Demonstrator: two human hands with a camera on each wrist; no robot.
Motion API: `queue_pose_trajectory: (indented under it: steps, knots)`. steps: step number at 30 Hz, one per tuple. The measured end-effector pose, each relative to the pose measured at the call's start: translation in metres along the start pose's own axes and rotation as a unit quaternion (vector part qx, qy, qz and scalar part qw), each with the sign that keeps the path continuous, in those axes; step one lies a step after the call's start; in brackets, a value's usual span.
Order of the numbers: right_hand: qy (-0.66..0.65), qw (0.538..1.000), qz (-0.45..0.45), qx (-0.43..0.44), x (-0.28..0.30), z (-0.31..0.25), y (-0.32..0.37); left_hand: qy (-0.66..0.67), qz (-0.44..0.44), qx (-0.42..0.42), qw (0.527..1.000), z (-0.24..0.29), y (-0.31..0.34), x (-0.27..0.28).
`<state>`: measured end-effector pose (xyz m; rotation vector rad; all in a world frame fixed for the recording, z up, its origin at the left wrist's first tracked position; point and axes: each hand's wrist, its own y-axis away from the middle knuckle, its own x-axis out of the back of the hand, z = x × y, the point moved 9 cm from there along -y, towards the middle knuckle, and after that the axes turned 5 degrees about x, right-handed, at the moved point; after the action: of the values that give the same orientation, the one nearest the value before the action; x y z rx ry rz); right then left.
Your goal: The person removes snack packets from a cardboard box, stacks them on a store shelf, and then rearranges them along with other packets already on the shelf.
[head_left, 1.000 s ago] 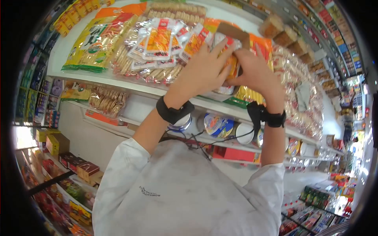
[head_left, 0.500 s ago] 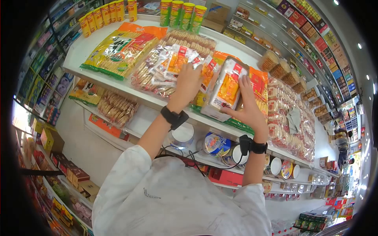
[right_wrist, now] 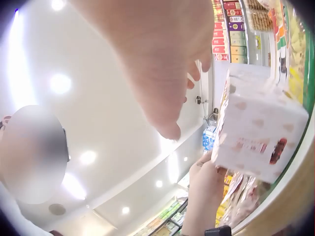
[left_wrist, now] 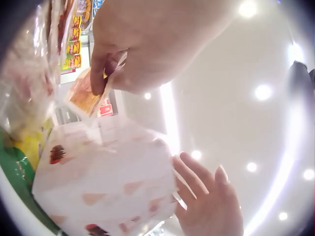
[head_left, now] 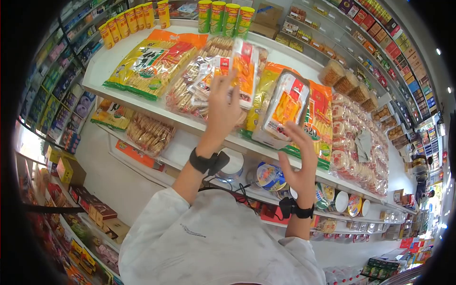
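Note:
My left hand (head_left: pixel 224 105) pinches an orange-and-white snack packet (head_left: pixel 246 66), held up above the counter; the left wrist view shows thumb and fingers on that packet (left_wrist: pixel 84 98). Behind it, more such packets (head_left: pixel 203 81) lie on a clear bag of round biscuits (head_left: pixel 179 97). To the right stands a white patterned box (left_wrist: pixel 103 184), open at the top, with a packet (head_left: pixel 286 105) face up inside. My right hand (head_left: pixel 302 168) is beside the box's near right corner, fingers spread and relaxed, holding nothing.
Yellow-green snack bags (head_left: pixel 154 61) lie on the white counter (head_left: pixel 97 76), with wrapped biscuits (head_left: pixel 351 147) at the right. Yellow tubes (head_left: pixel 135 19) and green cans (head_left: pixel 225 19) line its back edge. Round tubs (head_left: pixel 270 175) sit on the shelf below.
Both hands were at the box, then my left hand moved left to the packet pile and has now lifted a packet from it. My right hand has drawn back from the box's side.

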<state>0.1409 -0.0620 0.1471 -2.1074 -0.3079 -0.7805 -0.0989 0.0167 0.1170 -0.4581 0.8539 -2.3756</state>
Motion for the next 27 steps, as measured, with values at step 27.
queue_pose_trajectory:
  steps: [27]
  knots:
    - [0.078,0.985,0.057,-0.143,-0.208,0.057,-0.101,-0.142,-0.097,0.215,0.961,-0.177,-0.038,0.057]
